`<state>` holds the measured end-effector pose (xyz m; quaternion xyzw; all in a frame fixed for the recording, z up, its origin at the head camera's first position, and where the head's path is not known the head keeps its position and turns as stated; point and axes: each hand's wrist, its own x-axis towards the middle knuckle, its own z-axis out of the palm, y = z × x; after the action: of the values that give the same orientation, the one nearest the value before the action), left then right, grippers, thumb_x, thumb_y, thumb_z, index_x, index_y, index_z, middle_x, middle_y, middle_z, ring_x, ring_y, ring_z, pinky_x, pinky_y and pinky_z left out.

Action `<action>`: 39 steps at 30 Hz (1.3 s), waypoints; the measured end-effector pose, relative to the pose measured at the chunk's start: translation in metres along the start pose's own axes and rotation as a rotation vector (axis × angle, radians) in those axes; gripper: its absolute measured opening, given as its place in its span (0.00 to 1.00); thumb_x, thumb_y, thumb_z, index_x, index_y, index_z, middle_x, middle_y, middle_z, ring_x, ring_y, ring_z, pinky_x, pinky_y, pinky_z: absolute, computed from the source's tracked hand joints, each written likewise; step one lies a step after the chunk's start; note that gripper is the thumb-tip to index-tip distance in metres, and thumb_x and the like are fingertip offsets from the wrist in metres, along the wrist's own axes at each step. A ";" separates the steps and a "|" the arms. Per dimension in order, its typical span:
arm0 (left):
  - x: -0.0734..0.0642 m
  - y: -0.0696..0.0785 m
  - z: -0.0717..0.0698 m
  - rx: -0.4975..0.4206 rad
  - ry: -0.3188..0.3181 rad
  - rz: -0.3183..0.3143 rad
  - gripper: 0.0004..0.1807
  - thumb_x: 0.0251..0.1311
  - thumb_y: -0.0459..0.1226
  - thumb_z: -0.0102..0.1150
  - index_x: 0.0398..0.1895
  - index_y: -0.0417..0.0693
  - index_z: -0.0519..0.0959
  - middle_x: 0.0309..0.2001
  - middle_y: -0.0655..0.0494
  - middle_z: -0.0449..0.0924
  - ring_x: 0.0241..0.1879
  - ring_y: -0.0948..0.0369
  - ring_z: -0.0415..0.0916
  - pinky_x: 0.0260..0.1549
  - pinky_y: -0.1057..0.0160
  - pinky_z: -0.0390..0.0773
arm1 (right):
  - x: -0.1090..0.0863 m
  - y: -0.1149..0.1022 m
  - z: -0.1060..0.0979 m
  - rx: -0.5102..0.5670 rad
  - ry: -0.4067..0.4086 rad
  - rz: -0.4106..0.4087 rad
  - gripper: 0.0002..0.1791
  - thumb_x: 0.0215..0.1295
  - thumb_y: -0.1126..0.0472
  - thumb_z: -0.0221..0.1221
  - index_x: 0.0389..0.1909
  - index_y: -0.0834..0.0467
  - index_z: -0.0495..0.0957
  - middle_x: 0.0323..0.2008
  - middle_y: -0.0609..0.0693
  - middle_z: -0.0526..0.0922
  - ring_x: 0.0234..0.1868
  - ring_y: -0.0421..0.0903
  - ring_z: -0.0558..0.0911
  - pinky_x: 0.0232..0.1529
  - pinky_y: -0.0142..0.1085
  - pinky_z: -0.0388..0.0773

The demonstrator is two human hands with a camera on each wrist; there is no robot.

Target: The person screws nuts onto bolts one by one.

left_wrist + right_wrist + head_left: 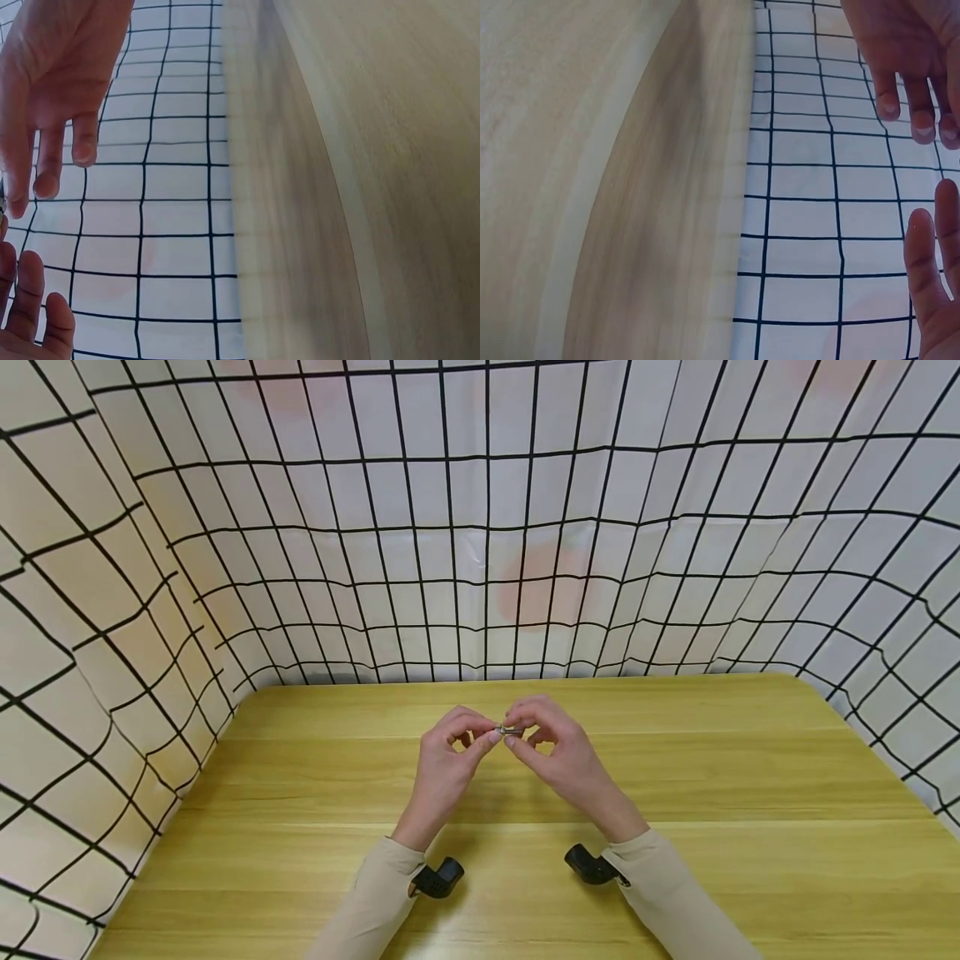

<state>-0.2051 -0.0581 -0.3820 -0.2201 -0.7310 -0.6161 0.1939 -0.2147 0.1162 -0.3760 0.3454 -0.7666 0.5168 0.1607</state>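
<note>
A small, slim metal piece (513, 730) is held up above the table between both hands; its exact kind is too small to tell. My left hand (444, 762) pinches its left end between thumb and index finger. From the other side, the thumb and fingers of my right hand (564, 753) pinch the right end. The fingertips of the two hands nearly meet and cover much of the piece. In the left wrist view, the right hand (67, 82) shows at the upper left. The right wrist view has the left hand (911, 56) at the upper right.
Beneath the hands lies a wood-grain table (300, 785). A white cloth with a black grid (420, 560) hangs behind it and along both sides. Each wrist carries a black camera (439, 878) over a beige sleeve (375, 893).
</note>
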 end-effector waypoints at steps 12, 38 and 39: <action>0.000 0.001 0.000 -0.011 0.003 -0.003 0.02 0.60 0.27 0.64 0.34 0.35 0.85 0.32 0.45 0.79 0.33 0.55 0.71 0.36 0.47 0.65 | -0.003 0.023 0.006 -0.026 0.019 -0.011 0.11 0.62 0.75 0.63 0.43 0.61 0.79 0.44 0.52 0.78 0.42 0.46 0.78 0.35 0.39 0.79; -0.001 0.001 -0.001 -0.019 0.012 -0.007 0.02 0.59 0.27 0.65 0.33 0.35 0.86 0.31 0.47 0.80 0.33 0.57 0.71 0.36 0.49 0.66 | -0.002 0.009 0.007 -0.046 0.002 0.055 0.05 0.66 0.73 0.59 0.40 0.63 0.79 0.39 0.52 0.80 0.38 0.45 0.76 0.35 0.42 0.75; -0.001 0.000 -0.001 -0.023 0.011 -0.008 0.02 0.59 0.27 0.65 0.33 0.35 0.85 0.32 0.47 0.80 0.33 0.57 0.71 0.36 0.48 0.66 | -0.003 0.014 0.007 -0.046 0.001 0.058 0.05 0.66 0.73 0.59 0.40 0.63 0.79 0.39 0.52 0.80 0.38 0.44 0.76 0.34 0.42 0.74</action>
<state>-0.2042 -0.0592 -0.3820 -0.2163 -0.7236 -0.6265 0.1928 -0.2218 0.1137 -0.3905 0.3192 -0.7880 0.5035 0.1540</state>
